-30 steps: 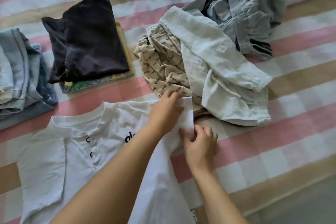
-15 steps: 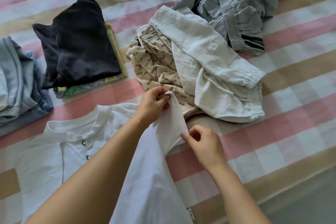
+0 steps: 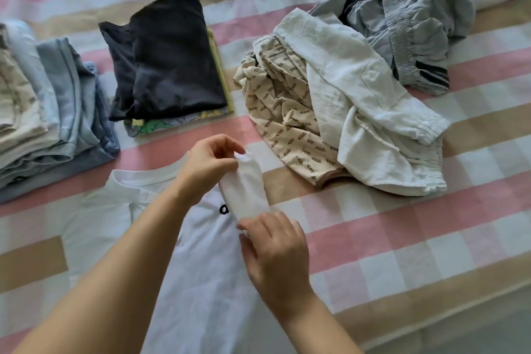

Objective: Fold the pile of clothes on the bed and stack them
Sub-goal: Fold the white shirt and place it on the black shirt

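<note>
A white T-shirt (image 3: 201, 282) lay flat on the near part of the bed (image 3: 431, 238), collar toward the far side, with a fragment of black lettering visible on the chest. Its right sleeve (image 3: 244, 190) was lifted off the bedcover and drawn inward over the chest, held at two points. The left hand (image 3: 209, 164) gripped the far end of the sleeve, thumb and fingers closed in a pinch on the hem. The right hand (image 3: 275, 253) held the near end of the sleeve at the shoulder seam; its fingers were curled down onto the cloth, but whether they pinched it or merely pressed it could not be determined from this angle.

To the far left sat a stack of folded garments (image 3: 51, 112) in pale blue, beige and grey. Just right of that stack, apart from it, a folded black garment (image 3: 169, 57) rested on top of a folded printed piece showing yellow and green at its edges. To the far right lay the unfolded pile: a cream patterned garment (image 3: 281, 112), a white crinkled garment (image 3: 365, 112) draped partly over it, and grey striped shorts (image 3: 413, 31) behind both. The T-shirt lay near the cream garment without touching it.
</note>
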Demonstrator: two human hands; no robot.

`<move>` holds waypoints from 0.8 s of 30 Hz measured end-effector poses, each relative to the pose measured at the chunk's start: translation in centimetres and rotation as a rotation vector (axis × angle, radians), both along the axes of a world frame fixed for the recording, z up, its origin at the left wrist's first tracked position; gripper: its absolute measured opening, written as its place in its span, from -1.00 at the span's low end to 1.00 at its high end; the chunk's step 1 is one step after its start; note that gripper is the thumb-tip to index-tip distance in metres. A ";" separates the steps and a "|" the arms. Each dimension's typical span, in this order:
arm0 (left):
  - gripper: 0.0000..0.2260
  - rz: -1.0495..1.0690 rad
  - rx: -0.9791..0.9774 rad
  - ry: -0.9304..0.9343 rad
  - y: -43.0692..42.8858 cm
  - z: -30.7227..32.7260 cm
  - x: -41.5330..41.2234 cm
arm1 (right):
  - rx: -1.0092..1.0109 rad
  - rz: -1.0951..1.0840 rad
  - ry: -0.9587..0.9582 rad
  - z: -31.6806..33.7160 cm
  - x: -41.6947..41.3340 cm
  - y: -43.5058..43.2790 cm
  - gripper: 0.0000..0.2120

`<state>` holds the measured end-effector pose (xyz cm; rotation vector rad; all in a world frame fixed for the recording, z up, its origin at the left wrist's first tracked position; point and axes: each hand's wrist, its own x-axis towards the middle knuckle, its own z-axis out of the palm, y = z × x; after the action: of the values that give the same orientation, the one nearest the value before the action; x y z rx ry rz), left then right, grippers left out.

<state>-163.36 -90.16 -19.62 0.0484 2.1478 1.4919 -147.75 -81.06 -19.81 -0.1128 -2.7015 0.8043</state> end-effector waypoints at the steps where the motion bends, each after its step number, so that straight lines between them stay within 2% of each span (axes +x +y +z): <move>1: -0.69 -0.013 -0.060 -0.003 -1.3 -0.3 0.2 | 0.046 0.068 -0.031 -0.3 -0.1 -0.8 -0.95; 2: -0.69 -0.028 -0.120 -0.001 -2.4 -0.6 0.3 | 0.090 0.131 -0.080 -0.8 -0.2 -1.6 -0.99; 4: -0.71 -0.064 -0.275 0.086 -3.6 -1.1 1.1 | 0.142 0.227 -0.185 -1.7 -0.3 -2.6 -0.86; 7: -0.77 -0.161 -0.500 0.581 -3.7 -1.6 2.8 | 0.039 0.181 -0.159 -2.7 -0.3 -2.8 -0.89; 9: -0.81 -0.232 -0.446 0.833 -2.8 -1.7 4.0 | 0.022 0.051 -0.148 -3.2 -0.6 -2.4 -0.75; 10: -0.80 -0.282 -0.433 0.914 -2.3 -2.1 4.4 | 0.091 -0.001 -0.187 -3.4 -1.0 -2.3 -0.67; 11: -0.77 -0.347 -0.449 0.929 -1.8 -2.6 4.6 | 0.182 -0.024 -0.268 -3.7 -1.3 -2.1 -0.59; 13: -0.71 -0.463 -0.553 0.791 -1.0 -4.0 4.8 | 0.325 -0.022 -0.431 -4.2 -1.5 -2.0 -0.48; 15: -0.57 -0.512 -0.700 0.621 -1.4 -6.1 4.6 | 0.389 -0.019 -0.475 -5.1 -1.0 -1.9 -0.44; 18: -0.51 -0.543 -0.878 0.640 -1.6 -8.6 4.8 | 0.391 -0.025 -0.478 -6.4 0.0 -1.6 -0.42; 21: -0.51 -0.549 -0.917 0.630 -1.4 -8.7 4.8 | 0.423 -0.032 -0.516 -6.1 -0.2 -1.6 -0.41; 24: -0.48 -0.497 -0.833 0.605 -1.9 -7.3 5.5 | 0.405 -0.012 -0.493 -4.9 0.3 -1.4 -0.44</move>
<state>-157.86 -92.02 -26.95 0.7470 2.7751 0.2451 -147.47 -82.51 -24.67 -0.2606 -3.2593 0.2249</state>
